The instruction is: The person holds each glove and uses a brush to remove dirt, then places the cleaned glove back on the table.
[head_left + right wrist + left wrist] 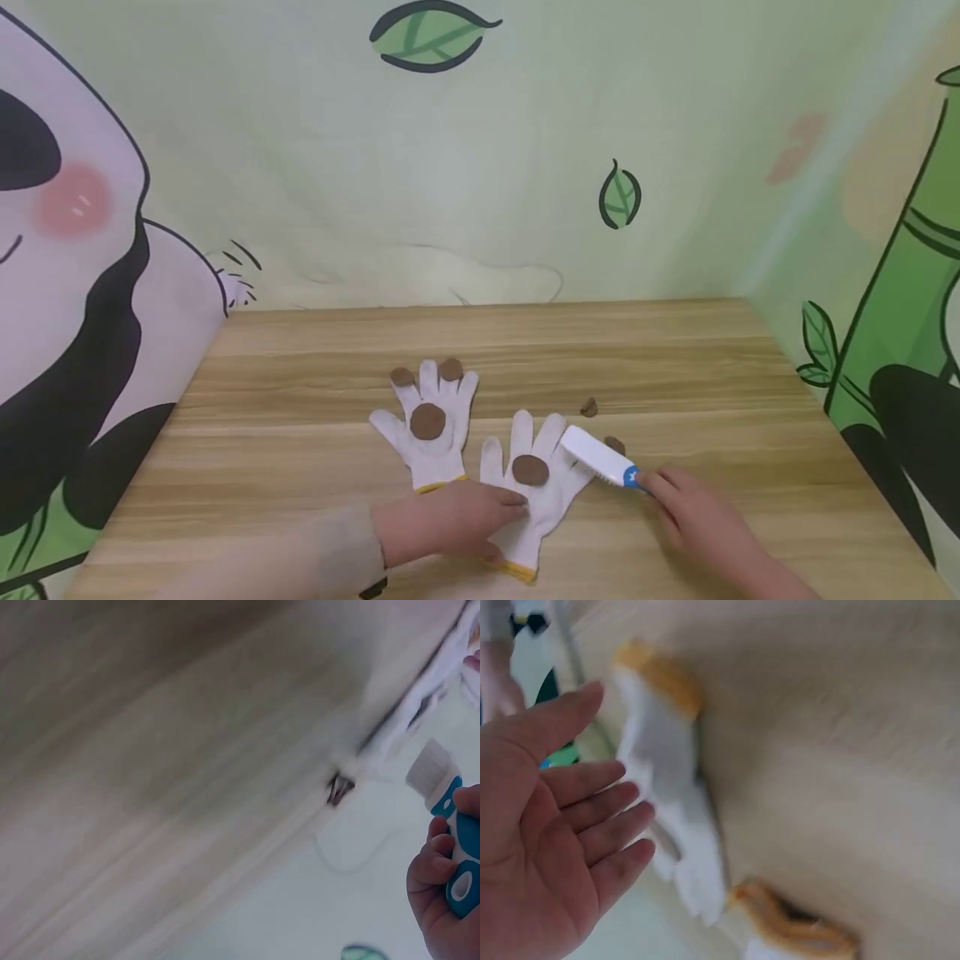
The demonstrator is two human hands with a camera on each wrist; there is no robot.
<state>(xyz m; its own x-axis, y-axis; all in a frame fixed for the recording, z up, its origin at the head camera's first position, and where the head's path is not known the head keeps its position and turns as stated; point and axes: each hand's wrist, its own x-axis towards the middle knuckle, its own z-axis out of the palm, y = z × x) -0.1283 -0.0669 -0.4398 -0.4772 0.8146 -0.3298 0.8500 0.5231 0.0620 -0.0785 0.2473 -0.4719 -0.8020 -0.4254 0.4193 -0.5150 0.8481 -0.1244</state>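
In the head view my right hand [693,512] grips the blue handle of a white brush [596,454], its head over the fingers of the nearer white glove [551,496]. Bristles [431,769] show in the right wrist view. My left hand [457,517] lies over that glove's cuff end, fingertips at its palm. The fingers look straight in the left wrist view, with nothing held. A brown round patch [530,470] marks the nearer glove's palm. Behind and to the left lies a second white glove [442,450], with a brown disc [428,422] on its palm and brown spots on two fingertips.
A small brown piece [589,407] lies on the wooden table [300,358] beyond the brush. Another brown patch [615,445] peeks out behind the brush head. A wall [480,183] with painted leaves, a panda and bamboo stands around the table.
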